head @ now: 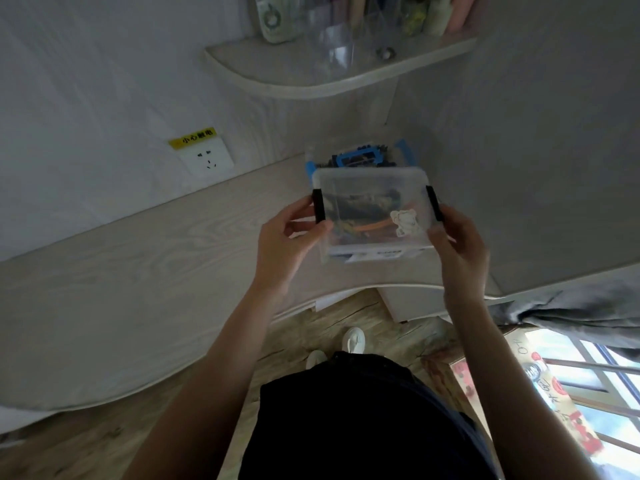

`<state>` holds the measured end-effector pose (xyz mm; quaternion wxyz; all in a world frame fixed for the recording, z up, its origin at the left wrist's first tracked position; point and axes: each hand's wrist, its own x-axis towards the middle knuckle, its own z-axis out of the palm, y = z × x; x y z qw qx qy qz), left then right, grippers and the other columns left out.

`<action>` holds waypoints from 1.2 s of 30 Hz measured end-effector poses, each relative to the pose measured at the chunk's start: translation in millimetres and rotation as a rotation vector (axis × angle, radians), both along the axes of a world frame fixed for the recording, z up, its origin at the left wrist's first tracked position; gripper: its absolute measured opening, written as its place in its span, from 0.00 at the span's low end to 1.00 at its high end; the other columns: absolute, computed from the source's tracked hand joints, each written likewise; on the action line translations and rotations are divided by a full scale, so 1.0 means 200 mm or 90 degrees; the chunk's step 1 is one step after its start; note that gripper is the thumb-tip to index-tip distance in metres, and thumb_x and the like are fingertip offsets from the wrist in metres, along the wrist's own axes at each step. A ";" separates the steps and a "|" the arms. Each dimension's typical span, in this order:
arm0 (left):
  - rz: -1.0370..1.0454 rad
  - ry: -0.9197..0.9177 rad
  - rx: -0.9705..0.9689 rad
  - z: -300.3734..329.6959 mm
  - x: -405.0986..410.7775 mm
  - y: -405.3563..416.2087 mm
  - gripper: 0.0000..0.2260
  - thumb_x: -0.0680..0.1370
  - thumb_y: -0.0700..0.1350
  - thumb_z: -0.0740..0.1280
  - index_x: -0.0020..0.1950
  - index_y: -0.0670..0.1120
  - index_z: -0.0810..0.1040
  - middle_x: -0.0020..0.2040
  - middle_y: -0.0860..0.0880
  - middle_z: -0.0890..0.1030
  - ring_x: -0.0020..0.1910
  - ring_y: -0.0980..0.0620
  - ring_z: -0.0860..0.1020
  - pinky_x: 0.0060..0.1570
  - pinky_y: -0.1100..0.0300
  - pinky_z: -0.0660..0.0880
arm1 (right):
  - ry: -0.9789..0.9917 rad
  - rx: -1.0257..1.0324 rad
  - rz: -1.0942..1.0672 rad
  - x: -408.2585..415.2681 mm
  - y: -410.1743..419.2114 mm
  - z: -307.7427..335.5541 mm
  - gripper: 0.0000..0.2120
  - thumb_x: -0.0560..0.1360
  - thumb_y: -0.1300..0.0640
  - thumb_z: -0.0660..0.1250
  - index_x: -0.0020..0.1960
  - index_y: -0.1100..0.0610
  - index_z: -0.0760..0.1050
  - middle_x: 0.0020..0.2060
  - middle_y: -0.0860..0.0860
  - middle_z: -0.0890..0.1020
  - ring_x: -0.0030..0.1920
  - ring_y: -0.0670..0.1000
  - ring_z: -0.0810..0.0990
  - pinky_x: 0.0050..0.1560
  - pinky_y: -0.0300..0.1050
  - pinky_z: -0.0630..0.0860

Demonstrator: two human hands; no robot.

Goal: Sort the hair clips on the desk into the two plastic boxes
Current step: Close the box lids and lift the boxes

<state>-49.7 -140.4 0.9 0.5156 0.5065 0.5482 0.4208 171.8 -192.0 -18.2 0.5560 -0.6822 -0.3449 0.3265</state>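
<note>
Clear plastic box (374, 206) with black latches, lid on, held over the desk (138, 271) near its right end, hair clips (363, 216) visible through the lid. Left hand (287, 237) grips the left side, thumb curled up to the left latch, fingers wrapped behind. Right hand (460, 244) grips the right side, thumb on the lid corner, fingers curled round the edge. Both forearms extended forward, bare. Second box (363, 157), blue latches, sits just beyond on the desk, dark clips inside. Wall socket (207, 157) far left.
</note>
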 end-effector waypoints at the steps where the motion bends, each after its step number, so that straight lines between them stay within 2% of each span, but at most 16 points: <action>1: 0.016 -0.011 0.003 0.01 0.01 0.04 0.17 0.71 0.39 0.72 0.59 0.49 0.77 0.47 0.53 0.83 0.45 0.57 0.81 0.45 0.67 0.78 | 0.008 0.012 0.015 0.01 0.05 0.03 0.17 0.72 0.58 0.66 0.60 0.51 0.75 0.52 0.47 0.81 0.53 0.45 0.79 0.50 0.37 0.76; 4: 0.032 -0.031 0.006 0.01 0.05 0.17 0.19 0.72 0.39 0.71 0.63 0.44 0.76 0.50 0.49 0.82 0.47 0.55 0.81 0.48 0.63 0.78 | 0.015 0.045 0.096 0.03 0.23 0.08 0.23 0.70 0.58 0.65 0.65 0.53 0.72 0.59 0.47 0.78 0.60 0.44 0.76 0.55 0.36 0.73; 6: 0.028 -0.038 0.008 0.00 0.09 0.25 0.20 0.71 0.39 0.72 0.62 0.45 0.76 0.52 0.48 0.82 0.50 0.54 0.80 0.51 0.61 0.78 | 0.016 0.060 0.164 0.05 0.35 0.09 0.26 0.71 0.58 0.66 0.68 0.52 0.68 0.64 0.46 0.75 0.64 0.42 0.73 0.60 0.36 0.71; 9: 0.016 -0.035 0.004 -0.03 0.13 0.36 0.22 0.69 0.37 0.73 0.62 0.45 0.76 0.55 0.48 0.81 0.54 0.53 0.79 0.53 0.62 0.76 | 0.007 0.039 0.221 0.07 0.51 0.07 0.27 0.73 0.60 0.67 0.70 0.50 0.66 0.63 0.43 0.74 0.62 0.35 0.72 0.62 0.36 0.71; 13: 0.009 -0.008 0.005 -0.07 0.16 0.46 0.27 0.67 0.39 0.74 0.66 0.43 0.73 0.56 0.49 0.80 0.53 0.56 0.78 0.52 0.64 0.75 | 0.001 0.007 0.198 0.11 0.65 0.01 0.27 0.74 0.61 0.67 0.71 0.55 0.64 0.65 0.47 0.72 0.60 0.36 0.72 0.61 0.40 0.72; 15: 0.008 0.018 0.018 -0.08 0.17 0.48 0.28 0.67 0.40 0.74 0.66 0.45 0.72 0.56 0.52 0.79 0.54 0.57 0.77 0.53 0.66 0.74 | -0.017 0.010 0.194 0.11 0.68 0.01 0.26 0.75 0.63 0.65 0.71 0.59 0.63 0.67 0.51 0.71 0.57 0.35 0.73 0.54 0.29 0.72; 17: 0.010 0.033 0.028 -0.10 0.17 0.48 0.27 0.69 0.39 0.74 0.67 0.45 0.72 0.56 0.53 0.78 0.54 0.58 0.76 0.54 0.68 0.74 | -0.042 0.017 0.186 0.11 0.68 0.00 0.25 0.76 0.63 0.64 0.71 0.60 0.62 0.67 0.52 0.70 0.60 0.40 0.71 0.52 0.23 0.70; 19: 0.020 0.028 0.028 -0.12 0.16 0.48 0.27 0.69 0.42 0.74 0.66 0.46 0.72 0.57 0.53 0.78 0.55 0.56 0.77 0.59 0.61 0.74 | -0.080 0.023 0.196 0.11 0.66 -0.02 0.26 0.76 0.58 0.64 0.72 0.59 0.62 0.68 0.52 0.70 0.62 0.44 0.70 0.54 0.23 0.69; 21: 0.039 0.007 0.010 -0.14 0.16 0.46 0.28 0.65 0.50 0.74 0.64 0.47 0.74 0.57 0.51 0.79 0.56 0.54 0.78 0.59 0.54 0.75 | -0.089 0.024 0.196 0.11 0.65 -0.02 0.24 0.77 0.58 0.64 0.71 0.58 0.63 0.68 0.53 0.71 0.63 0.45 0.70 0.52 0.21 0.68; 23: 0.074 -0.024 -0.016 -0.18 0.15 0.44 0.28 0.63 0.54 0.71 0.62 0.47 0.76 0.57 0.46 0.81 0.56 0.48 0.79 0.58 0.52 0.75 | -0.067 0.051 0.155 0.11 0.62 -0.04 0.19 0.78 0.62 0.60 0.68 0.55 0.66 0.64 0.51 0.74 0.59 0.38 0.74 0.51 0.21 0.69; 24: 0.093 -0.031 -0.032 -0.20 0.15 0.43 0.26 0.65 0.53 0.70 0.61 0.46 0.76 0.57 0.43 0.80 0.56 0.43 0.78 0.57 0.51 0.75 | -0.055 0.065 0.106 0.10 0.59 -0.05 0.16 0.78 0.62 0.59 0.65 0.53 0.68 0.60 0.50 0.76 0.54 0.34 0.75 0.50 0.22 0.69; 26: 0.109 -0.018 -0.054 -0.26 0.13 0.41 0.19 0.71 0.45 0.70 0.61 0.45 0.75 0.57 0.41 0.79 0.58 0.37 0.75 0.57 0.46 0.73 | -0.050 0.052 0.007 0.10 0.54 -0.10 0.11 0.78 0.60 0.59 0.60 0.56 0.72 0.55 0.51 0.78 0.50 0.38 0.76 0.48 0.26 0.70; 29: 0.065 0.039 -0.087 -0.35 0.12 0.39 0.21 0.72 0.39 0.71 0.64 0.46 0.72 0.62 0.47 0.75 0.60 0.47 0.75 0.62 0.49 0.73 | -0.266 0.008 0.064 0.11 0.46 -0.22 0.13 0.76 0.59 0.60 0.58 0.59 0.74 0.54 0.53 0.77 0.53 0.51 0.75 0.53 0.43 0.72; 32: 0.003 0.137 -0.085 -0.42 0.14 0.41 0.28 0.69 0.39 0.73 0.68 0.45 0.70 0.62 0.46 0.77 0.56 0.50 0.77 0.52 0.68 0.74 | -0.544 0.027 0.218 0.10 0.44 -0.31 0.18 0.71 0.61 0.62 0.61 0.58 0.74 0.60 0.55 0.76 0.58 0.58 0.74 0.57 0.50 0.71; 34: 0.012 0.182 -0.070 -0.43 0.18 0.43 0.28 0.69 0.43 0.74 0.67 0.46 0.71 0.59 0.48 0.79 0.52 0.53 0.79 0.42 0.78 0.72 | -0.604 -0.017 0.232 0.11 0.46 -0.32 0.22 0.71 0.61 0.63 0.65 0.58 0.71 0.64 0.56 0.74 0.62 0.59 0.72 0.58 0.54 0.72; 36: 0.029 0.192 -0.055 -0.41 0.23 0.45 0.27 0.69 0.43 0.74 0.66 0.45 0.71 0.59 0.49 0.79 0.49 0.56 0.78 0.39 0.80 0.70 | -0.620 -0.066 0.228 0.14 0.50 -0.32 0.25 0.72 0.59 0.62 0.68 0.58 0.67 0.67 0.57 0.70 0.66 0.59 0.69 0.59 0.56 0.71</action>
